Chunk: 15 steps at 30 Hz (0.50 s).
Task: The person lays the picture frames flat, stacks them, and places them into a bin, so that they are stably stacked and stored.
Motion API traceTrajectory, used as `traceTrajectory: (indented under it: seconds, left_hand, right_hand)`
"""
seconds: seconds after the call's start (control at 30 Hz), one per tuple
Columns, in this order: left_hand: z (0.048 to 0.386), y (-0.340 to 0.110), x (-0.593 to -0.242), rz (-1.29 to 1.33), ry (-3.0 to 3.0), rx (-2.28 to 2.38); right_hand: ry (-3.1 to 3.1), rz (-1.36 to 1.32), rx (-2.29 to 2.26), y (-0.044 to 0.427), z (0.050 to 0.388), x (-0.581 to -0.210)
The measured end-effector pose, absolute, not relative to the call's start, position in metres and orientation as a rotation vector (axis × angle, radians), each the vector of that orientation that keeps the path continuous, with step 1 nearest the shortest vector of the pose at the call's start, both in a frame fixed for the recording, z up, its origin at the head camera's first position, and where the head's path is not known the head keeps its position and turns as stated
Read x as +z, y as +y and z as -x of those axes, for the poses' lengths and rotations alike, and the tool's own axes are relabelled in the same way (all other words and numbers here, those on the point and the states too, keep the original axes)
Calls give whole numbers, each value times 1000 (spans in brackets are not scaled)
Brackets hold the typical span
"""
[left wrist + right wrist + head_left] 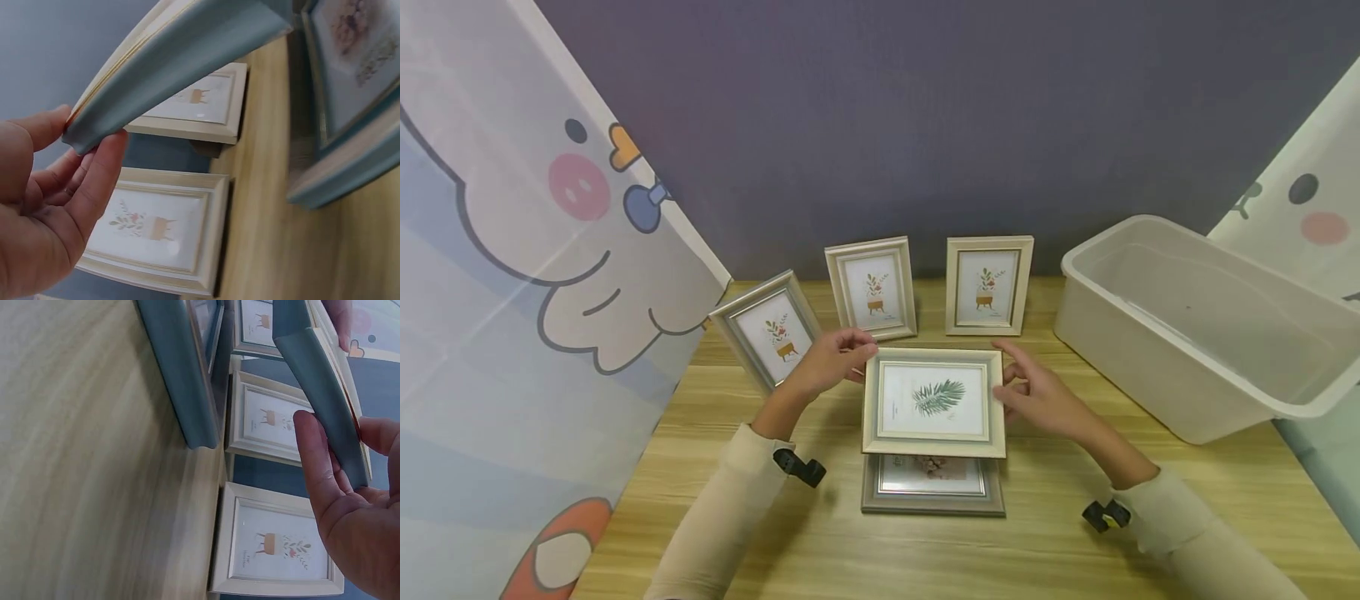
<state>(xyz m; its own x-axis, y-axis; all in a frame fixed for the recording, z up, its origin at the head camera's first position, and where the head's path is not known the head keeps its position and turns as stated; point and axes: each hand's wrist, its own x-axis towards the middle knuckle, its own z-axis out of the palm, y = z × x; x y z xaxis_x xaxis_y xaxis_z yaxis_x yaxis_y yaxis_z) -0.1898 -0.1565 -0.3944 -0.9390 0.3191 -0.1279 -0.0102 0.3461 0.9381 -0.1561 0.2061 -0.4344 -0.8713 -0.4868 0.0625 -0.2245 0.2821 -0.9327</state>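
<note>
A cream frame with a green leaf picture point(934, 402) is held up, tilted, between both hands. My left hand point(831, 364) pinches its upper left corner; in the left wrist view the thumb and fingers of that hand point(56, 206) grip the frame's corner point(94, 128). My right hand point(1037, 393) holds the right edge, and the right wrist view has this hand point(356, 512) with thumb and fingers round the frame's end point(340, 437). Below the held frame lies a darker frame point(932, 504) with a floral picture, partly covered by it.
Three frames with plant-pot pictures stand behind: one at the left point(767, 329), one in the middle point(872, 287), one further right point(989, 285). A large white bin point(1150, 350) stands on the wooden table point(1045, 533) at the right. A dark wall point(880, 125) rises behind.
</note>
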Motion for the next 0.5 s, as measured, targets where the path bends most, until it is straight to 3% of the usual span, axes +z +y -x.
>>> traceTrajectory:
  seconds: [0.5]
  left_hand:
    - [172, -160, -430, -90, 2190, 1578]
  right_hand:
    - [2251, 535, -1429, 201, 148, -452]
